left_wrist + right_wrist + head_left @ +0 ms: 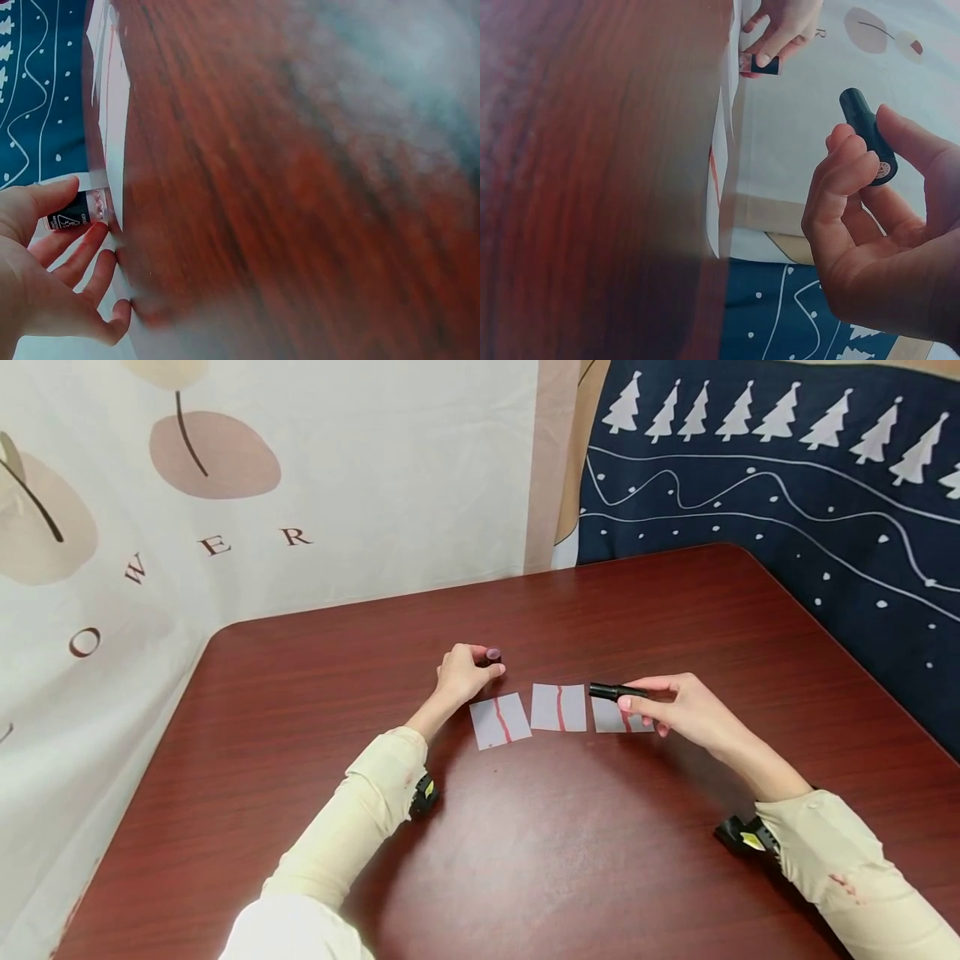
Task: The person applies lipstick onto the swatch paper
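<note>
My left hand [461,675] pinches a short dark tube [70,213] between thumb and fingers. White print shows on its side, and its lower end looks clear and pinkish; it stands upright close behind the left paper. My right hand [686,710] holds a black lipstick tube [866,133] with a narrower end and a round pale sticker on its base. In the head view this tube lies across the top of the right paper [604,720], partly covering it. The left paper [486,727] and middle paper [544,708] each bear one wavy red stroke, as does the right one.
The papers lie in a row on a reddish-brown wooden table [547,860]. Behind it hang a pale printed curtain [405,468] and a navy cloth with white trees [697,493]. Black wrist cameras sit at both sleeves.
</note>
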`<state>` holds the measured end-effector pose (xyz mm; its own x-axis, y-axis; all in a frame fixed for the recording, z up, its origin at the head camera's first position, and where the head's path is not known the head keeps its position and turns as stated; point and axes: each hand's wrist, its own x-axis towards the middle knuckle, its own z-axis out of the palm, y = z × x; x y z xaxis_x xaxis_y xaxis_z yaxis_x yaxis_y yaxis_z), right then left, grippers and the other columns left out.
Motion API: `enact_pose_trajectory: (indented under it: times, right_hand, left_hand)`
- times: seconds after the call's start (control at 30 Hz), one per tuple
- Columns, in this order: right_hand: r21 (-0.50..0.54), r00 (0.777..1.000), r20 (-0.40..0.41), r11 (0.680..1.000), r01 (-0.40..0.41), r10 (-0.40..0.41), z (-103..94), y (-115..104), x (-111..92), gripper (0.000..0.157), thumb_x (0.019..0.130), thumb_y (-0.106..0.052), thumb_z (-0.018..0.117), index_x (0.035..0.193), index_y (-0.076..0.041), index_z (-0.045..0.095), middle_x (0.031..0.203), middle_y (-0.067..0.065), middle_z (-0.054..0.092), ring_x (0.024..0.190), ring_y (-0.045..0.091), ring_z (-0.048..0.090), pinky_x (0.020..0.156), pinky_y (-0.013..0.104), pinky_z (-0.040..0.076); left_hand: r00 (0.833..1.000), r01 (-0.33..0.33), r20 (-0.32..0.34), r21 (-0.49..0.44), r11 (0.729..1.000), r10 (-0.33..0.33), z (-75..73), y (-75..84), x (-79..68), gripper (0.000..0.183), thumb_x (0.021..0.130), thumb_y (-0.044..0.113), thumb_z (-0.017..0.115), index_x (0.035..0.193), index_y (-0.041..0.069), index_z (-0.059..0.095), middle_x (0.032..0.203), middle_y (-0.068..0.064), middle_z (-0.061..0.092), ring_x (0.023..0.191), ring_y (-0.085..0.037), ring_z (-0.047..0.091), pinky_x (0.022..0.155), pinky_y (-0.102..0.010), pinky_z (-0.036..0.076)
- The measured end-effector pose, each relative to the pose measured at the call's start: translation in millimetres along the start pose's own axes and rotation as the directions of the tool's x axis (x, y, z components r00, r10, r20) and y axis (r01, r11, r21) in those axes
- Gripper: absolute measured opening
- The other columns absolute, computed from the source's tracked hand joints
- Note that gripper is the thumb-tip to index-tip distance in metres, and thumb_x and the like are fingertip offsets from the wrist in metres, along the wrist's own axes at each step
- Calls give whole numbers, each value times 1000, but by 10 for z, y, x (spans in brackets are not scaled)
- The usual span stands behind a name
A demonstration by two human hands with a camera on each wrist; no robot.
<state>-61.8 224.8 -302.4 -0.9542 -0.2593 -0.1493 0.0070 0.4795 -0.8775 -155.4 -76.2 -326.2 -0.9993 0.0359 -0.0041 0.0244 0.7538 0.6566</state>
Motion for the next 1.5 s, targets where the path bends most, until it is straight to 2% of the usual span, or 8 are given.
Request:
enact_pose_trajectory:
  times: [0.2, 0.47, 0.63, 0.87, 1.0, 1.23, 1.37, 1.5]
  right_hand:
    - [10, 1000, 1, 1000, 12, -12, 16, 12, -15, 47, 84, -31, 69, 120, -1, 60, 66, 9, 56, 52, 14, 49, 61, 30, 41]
    - [20, 998, 19, 998, 65, -65, 48, 36, -15, 46, 84, -29, 70, 120, -2, 60, 62, 9, 52, 49, 14, 44, 47, 29, 36]
    - [14, 995, 36, 995, 97, -98, 69, 52, -5, 44, 84, -30, 69, 121, -6, 60, 75, 20, 59, 51, 16, 46, 48, 31, 40]
    - [37, 993, 25, 993, 115, -116, 82, 41, -7, 43, 87, -29, 66, 121, -6, 53, 80, 21, 60, 53, 18, 48, 50, 32, 42]
    - [54, 996, 1, 994, 91, -91, 84, 13, 13, 45, 87, -32, 66, 117, -4, 46, 77, 22, 56, 52, 18, 46, 49, 32, 41]
    - [75, 998, -12, 995, 70, -69, 63, -3, 60, 43, 87, -34, 65, 112, -5, 45, 72, 19, 49, 46, 13, 33, 43, 27, 31]
    - [87, 997, -28, 993, 80, -78, 52, -8, 64, 40, 87, -32, 65, 111, -6, 46, 71, 16, 49, 46, 13, 32, 42, 27, 30]
    - [94, 996, -32, 992, 88, -85, 49, 28, 27, 38, 88, -30, 65, 110, -5, 47, 74, 17, 54, 47, 13, 33, 42, 28, 29]
  left_hand:
    - [999, -42, -25, -6, 999, 42, -9, 24, -34, 29, 84, 24, 69, 110, 11, 68, 105, -4, 67, 103, -23, 57, 90, -45, 33]
    - [982, -175, -71, 7, 984, 175, -13, 116, -175, 24, 85, 21, 67, 108, 15, 68, 97, -1, 66, 92, -20, 59, 85, -44, 33]
    - [960, -261, -103, -7, 965, 258, 13, 158, -295, 25, 85, 19, 67, 110, 17, 68, 95, 2, 62, 87, -13, 57, 85, -42, 30]
    - [920, -388, -55, -16, 921, 387, 9, 234, -424, 26, 82, 19, 72, 106, 11, 68, 89, 1, 64, 82, -12, 60, 73, -28, 43]
    - [913, -408, -34, -61, 911, 407, -1, 254, -475, 29, 77, 18, 77, 98, 7, 60, 84, 0, 66, 77, -10, 63, 71, -26, 45]
    - [891, -452, 3, -86, 888, 454, 34, 271, -497, 27, 78, 16, 76, 88, 11, 51, 78, 4, 61, 72, -6, 59, 68, -25, 44]
    - [864, -498, 27, -103, 861, 503, 43, 297, -494, 24, 79, 15, 74, 91, 11, 53, 81, 3, 61, 74, -7, 59, 73, -28, 46]
    - [829, -553, 70, -54, 832, 555, 97, 318, -507, 20, 82, 16, 71, 96, 11, 58, 85, 3, 61, 79, -9, 59, 79, -27, 45]
